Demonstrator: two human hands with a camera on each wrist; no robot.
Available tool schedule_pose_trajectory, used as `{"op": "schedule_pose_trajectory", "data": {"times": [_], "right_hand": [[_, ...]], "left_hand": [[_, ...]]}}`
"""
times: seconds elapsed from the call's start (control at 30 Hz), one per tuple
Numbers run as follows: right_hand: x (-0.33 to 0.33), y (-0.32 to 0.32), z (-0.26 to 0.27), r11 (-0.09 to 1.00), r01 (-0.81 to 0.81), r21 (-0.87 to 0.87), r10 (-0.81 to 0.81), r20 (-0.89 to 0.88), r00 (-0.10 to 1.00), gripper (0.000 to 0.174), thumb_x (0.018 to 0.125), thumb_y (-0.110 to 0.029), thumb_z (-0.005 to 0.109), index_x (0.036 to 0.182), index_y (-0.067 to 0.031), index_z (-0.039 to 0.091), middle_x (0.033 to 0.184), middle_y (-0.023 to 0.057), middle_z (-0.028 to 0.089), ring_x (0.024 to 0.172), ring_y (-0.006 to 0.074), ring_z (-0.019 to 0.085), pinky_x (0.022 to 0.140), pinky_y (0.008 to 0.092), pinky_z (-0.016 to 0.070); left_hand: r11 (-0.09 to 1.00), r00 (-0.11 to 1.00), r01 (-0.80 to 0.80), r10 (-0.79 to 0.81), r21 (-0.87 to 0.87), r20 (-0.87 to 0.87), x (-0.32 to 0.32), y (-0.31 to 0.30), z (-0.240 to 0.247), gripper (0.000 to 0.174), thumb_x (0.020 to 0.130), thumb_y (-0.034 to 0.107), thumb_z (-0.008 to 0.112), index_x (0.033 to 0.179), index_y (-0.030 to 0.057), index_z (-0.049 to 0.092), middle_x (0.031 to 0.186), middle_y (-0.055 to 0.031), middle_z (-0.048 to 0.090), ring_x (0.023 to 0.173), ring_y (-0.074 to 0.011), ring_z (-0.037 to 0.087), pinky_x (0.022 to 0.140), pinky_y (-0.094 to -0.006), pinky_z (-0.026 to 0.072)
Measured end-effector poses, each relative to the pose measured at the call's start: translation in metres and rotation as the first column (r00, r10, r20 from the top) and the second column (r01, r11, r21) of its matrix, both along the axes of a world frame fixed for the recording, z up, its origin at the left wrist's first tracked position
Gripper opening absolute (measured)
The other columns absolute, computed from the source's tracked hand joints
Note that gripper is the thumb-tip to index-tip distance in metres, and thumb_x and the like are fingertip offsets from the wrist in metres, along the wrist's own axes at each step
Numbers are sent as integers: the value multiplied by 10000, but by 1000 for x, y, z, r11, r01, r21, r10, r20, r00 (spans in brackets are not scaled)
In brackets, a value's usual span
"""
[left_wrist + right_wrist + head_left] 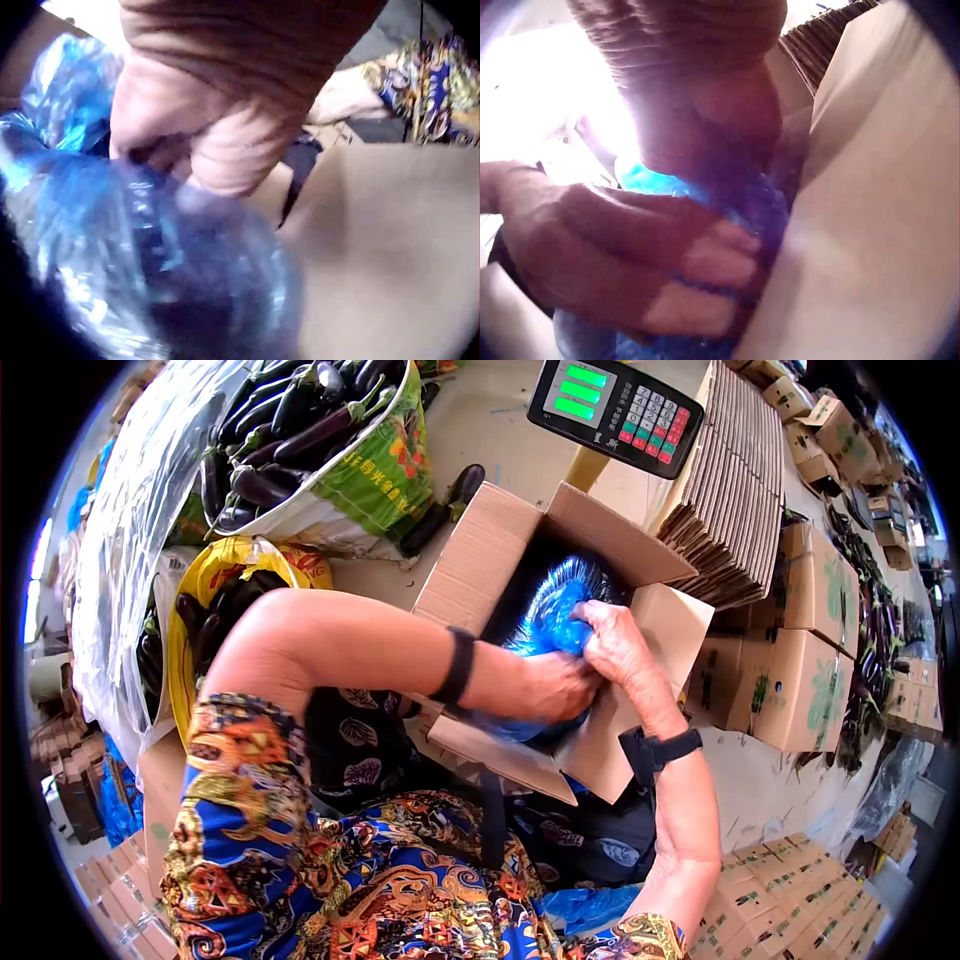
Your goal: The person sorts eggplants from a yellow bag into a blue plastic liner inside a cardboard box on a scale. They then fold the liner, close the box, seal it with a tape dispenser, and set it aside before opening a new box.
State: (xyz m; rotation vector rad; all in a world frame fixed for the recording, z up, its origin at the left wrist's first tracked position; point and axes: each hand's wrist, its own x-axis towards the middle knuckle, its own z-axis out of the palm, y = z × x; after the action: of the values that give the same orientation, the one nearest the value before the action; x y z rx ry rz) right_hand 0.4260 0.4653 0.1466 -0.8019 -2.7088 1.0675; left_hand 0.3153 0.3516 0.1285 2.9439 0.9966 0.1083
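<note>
Gripped by both hands, the blue plastic bag (pixel 555 605) lies inside the open cardboard box (pixel 480 555). The left hand (pixel 558 688) is curled round it at the box's near wall, and the right hand (pixel 612 642) pinches it just beyond, touching the left. From the grip the bag runs toward the box's far corner. Beyond the box, green digits on the scale (pixel 615 410) and print on the aubergine sack (pixel 375 470) cannot be read.

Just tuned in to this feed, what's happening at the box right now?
A person is working inside an open cardboard box. The left-hand grip and the right-hand grip both clutch a blue plastic bag that sits in the box, bunching its film. Sacks of eggplants and a scale display lie beyond the box.
</note>
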Motion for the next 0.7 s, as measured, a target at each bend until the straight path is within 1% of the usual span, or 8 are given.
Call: {"op": "schedule_pose_trajectory", "data": {"times": [0.07,0.13,0.23,0.27,0.3,0.4,0.6,0.7], "right_hand": [[0,-18,-8,968,-87,234,79,42,996,197,740,-55,584,900,-31,696,952,181,658,940,355,636,843,423,526],[-5,-46,-5,847,-249,469,117,293,949,124,787,-135,605,866,-88,690,1015,100,608,1033,273,553,888,399,475],[0,-65,-41,602,-222,767,15,267,964,281,842,-163,556,1064,-80,707,1157,93,600,1185,285,487,939,441,406],[-3,-63,-19,685,-354,637,14,474,880,314,849,-157,553,1105,-58,705,1197,90,601,1219,278,468,935,418,400],[-1,-63,-18,709,-297,639,28,395,918,285,842,-141,559,1069,-48,705,1178,93,604,1213,288,467,933,427,394],[1,-58,-14,865,-146,480,32,239,971,238,799,-81,591,993,-10,709,1149,106,610,1210,317,461,941,440,381],[15,-71,5,863,22,504,-54,48,997,296,755,-33,578,1026,9,687,1156,166,651,1206,298,534,959,420,412],[15,-72,22,928,-107,356,66,127,990,308,766,-49,574,1050,12,678,1109,165,664,1134,302,584,948,425,422]], "left_hand": [[986,986,164,-164,-5,0,-24,-18,30,156,755,131,615,817,39,725,923,-124,709,873,-259,664,847,-374,531],[823,987,-126,46,-555,-155,-39,6,90,167,726,102,636,858,38,715,913,-146,711,783,-306,689,748,-404,574],[933,928,-214,286,-288,240,-80,35,108,163,752,94,642,912,59,636,865,-120,642,825,-333,648,700,-426,556],[905,868,-291,386,-310,311,-89,44,111,151,742,106,656,888,69,639,884,-105,614,889,-327,612,768,-426,536],[943,839,-280,332,-181,431,-96,51,98,134,723,142,668,836,73,646,881,-89,610,954,-311,598,781,-418,514],[975,987,-159,161,-157,-1,-94,49,72,96,708,164,666,780,103,679,915,-46,629,1062,-253,561,772,-385,478],[991,996,-45,54,-130,69,-86,43,18,152,748,247,637,789,143,740,965,0,664,1219,-250,482,986,-487,366],[988,998,-52,45,-144,-52,-73,53,11,197,752,291,634,788,140,755,961,1,682,1241,-266,475,1037,-547,319]]}}
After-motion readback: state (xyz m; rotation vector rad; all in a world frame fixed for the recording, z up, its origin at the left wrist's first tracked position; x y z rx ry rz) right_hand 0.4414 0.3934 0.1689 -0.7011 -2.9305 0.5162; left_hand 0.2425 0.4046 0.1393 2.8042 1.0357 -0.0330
